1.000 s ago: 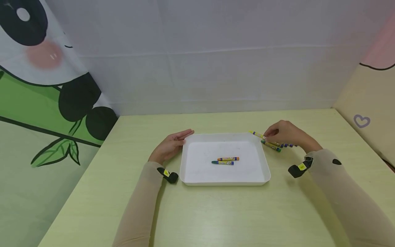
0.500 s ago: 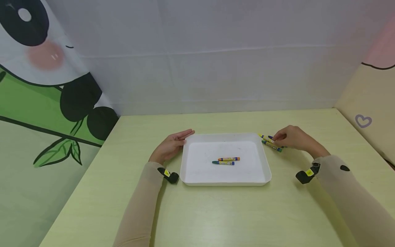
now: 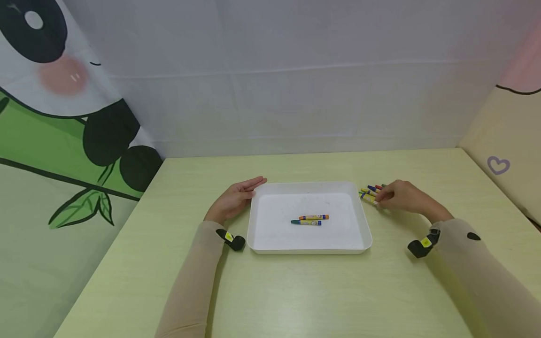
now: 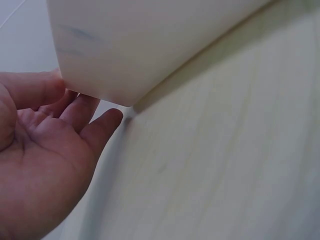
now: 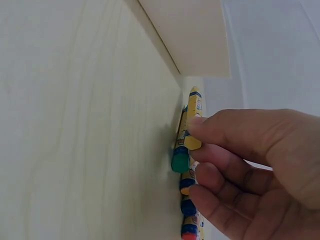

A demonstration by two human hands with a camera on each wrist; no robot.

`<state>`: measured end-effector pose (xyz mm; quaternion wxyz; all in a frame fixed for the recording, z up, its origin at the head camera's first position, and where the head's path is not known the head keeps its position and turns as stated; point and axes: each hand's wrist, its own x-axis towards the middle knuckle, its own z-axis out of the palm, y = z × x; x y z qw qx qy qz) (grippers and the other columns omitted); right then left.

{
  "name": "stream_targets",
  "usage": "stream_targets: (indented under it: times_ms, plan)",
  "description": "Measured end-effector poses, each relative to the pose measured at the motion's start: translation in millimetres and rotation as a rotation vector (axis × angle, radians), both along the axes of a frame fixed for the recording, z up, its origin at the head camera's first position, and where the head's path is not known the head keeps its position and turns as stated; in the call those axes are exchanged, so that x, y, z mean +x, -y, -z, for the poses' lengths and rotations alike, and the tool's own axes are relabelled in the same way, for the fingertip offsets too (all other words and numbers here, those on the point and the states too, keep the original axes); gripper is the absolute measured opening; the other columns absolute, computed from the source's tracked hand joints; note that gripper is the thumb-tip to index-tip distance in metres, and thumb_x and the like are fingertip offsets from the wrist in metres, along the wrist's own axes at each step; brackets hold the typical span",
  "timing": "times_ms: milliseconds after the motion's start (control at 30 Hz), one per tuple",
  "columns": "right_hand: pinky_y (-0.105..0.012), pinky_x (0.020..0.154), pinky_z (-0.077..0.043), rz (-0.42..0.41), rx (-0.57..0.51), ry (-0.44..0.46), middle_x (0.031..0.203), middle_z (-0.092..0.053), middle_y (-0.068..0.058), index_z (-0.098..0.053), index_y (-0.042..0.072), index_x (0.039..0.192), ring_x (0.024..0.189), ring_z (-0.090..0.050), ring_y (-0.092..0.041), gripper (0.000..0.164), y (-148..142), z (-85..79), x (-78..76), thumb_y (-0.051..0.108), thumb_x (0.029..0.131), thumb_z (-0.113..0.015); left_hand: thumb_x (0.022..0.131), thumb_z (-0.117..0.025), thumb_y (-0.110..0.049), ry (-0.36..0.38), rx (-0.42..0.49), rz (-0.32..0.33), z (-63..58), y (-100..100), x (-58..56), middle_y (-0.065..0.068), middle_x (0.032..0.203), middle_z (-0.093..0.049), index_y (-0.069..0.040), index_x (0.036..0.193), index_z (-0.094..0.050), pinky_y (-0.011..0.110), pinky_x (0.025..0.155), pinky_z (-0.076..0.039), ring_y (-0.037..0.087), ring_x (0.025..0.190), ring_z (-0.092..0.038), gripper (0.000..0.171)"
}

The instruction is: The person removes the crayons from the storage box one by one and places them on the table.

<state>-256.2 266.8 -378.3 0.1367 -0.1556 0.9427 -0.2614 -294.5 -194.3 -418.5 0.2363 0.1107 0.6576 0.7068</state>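
A white tray [image 3: 304, 243] stands mid-table with two crayons inside: an orange crayon [image 3: 313, 217] and a dark green crayon [image 3: 305, 223] side by side. My left hand [image 3: 231, 202] holds the tray's far left corner, thumb at the side wall and fingers behind it. Right of the tray, my right hand [image 3: 399, 199] pinches a yellow crayon [image 5: 195, 105] between thumb and index finger. Close beneath it lies a green-ended crayon [image 5: 180, 159]. Several more crayons sit behind these, including a blue-ended crayon [image 5: 188, 206] and a red-ended crayon [image 5: 189, 231], partly hidden by the fingers.
The pale wooden table [image 3: 287, 295] reaches back to a white cloth wall [image 3: 296, 108]. A printed panel [image 3: 84, 197] runs along the left edge and a beige panel [image 3: 503, 136] along the right. The crayon row lies close to the tray's right wall.
My right hand has drawn back rightward and toward me along the crayons, uncovering blue, red and green tips, and now pinches the yellow crayon. The left hand and tray have hardly moved.
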Motion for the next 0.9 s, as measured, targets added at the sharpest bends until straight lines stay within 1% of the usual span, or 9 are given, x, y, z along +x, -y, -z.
stream_targets:
  times_ms: [200,433,567,667,900]
  plan:
    - [-0.027,0.067,-0.047,-0.014,-0.001,0.010,0.086,-0.071,-0.002,-0.074,0.004,0.094,0.077,-0.058,-0.012,0.016,0.6,2.6,0.8,0.017,0.085,-0.071,0.099,-0.037,0.007,0.002,0.001,0.002,-0.2,0.4,0.4,0.006,0.157,-0.030,-0.007,0.151,-0.031,0.040,0.118,-0.023,0.020,0.146,-0.024,0.053]
    - [-0.027,0.067,-0.047,0.005,-0.011,0.043,0.084,-0.070,-0.001,-0.073,0.004,0.094,0.077,-0.058,-0.012,0.015,0.6,5.0,0.1,0.016,0.084,-0.071,0.100,-0.036,0.007,0.006,0.000,0.005,-1.2,0.4,-0.1,0.006,0.158,-0.030,-0.007,0.151,-0.031,0.039,0.118,-0.022,0.019,0.146,-0.024,0.053]
    - [-0.027,0.067,-0.047,0.004,-0.005,0.045,0.084,-0.070,-0.001,-0.073,0.004,0.094,0.076,-0.057,-0.013,0.015,0.1,7.0,-0.5,0.016,0.084,-0.071,0.100,-0.036,0.006,0.017,-0.001,-0.001,-2.2,0.0,-0.1,0.006,0.157,-0.030,-0.006,0.151,-0.031,0.039,0.118,-0.021,0.019,0.146,-0.024,0.052]
    - [-0.028,0.067,-0.047,0.002,-0.005,0.045,0.085,-0.070,-0.002,-0.073,0.004,0.095,0.077,-0.057,-0.013,0.016,-0.2,7.2,-0.2,0.017,0.085,-0.071,0.100,-0.036,0.006,0.025,-0.005,-0.007,-2.4,-0.2,0.0,0.005,0.157,-0.031,-0.007,0.150,-0.032,0.039,0.118,-0.022,0.018,0.146,-0.024,0.052]
    - [-0.028,0.069,-0.047,-0.005,0.001,0.040,0.090,-0.071,-0.003,-0.073,0.007,0.096,0.081,-0.059,-0.013,0.019,-3.0,5.0,0.3,0.022,0.085,-0.073,0.099,-0.037,0.007,0.019,-0.005,-0.003,-1.9,0.4,0.4,0.005,0.157,-0.030,-0.008,0.151,-0.032,0.040,0.118,-0.022,0.019,0.146,-0.025,0.054]
